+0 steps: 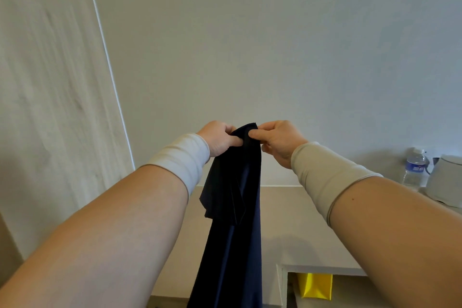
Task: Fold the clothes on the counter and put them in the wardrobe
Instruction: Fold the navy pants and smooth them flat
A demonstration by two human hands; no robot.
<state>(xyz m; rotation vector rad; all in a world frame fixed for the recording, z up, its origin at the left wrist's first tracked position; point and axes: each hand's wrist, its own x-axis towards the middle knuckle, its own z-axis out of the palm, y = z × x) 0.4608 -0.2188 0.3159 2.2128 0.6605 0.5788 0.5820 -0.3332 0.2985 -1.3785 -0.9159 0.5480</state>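
The dark navy garment (232, 207) hangs in the air in front of me, gathered at its top edge and dropping straight down past the bottom of the view. My left hand (221, 139) grips that top edge from the left, fingers curled round the cloth with the thumb across it. My right hand (276, 141) pinches the same edge from the right, thumb pressed against the fabric. Both hands sit close together, almost touching through the cloth. Pale sleeves (181, 159) cover my wrists. Behind is a plain wall (275, 45). Far right, on the bench (422, 189), a water bottle (413, 170) stands beside a pale grey object (445, 180). Lower right, something yellow (316, 285) sits in an opening.
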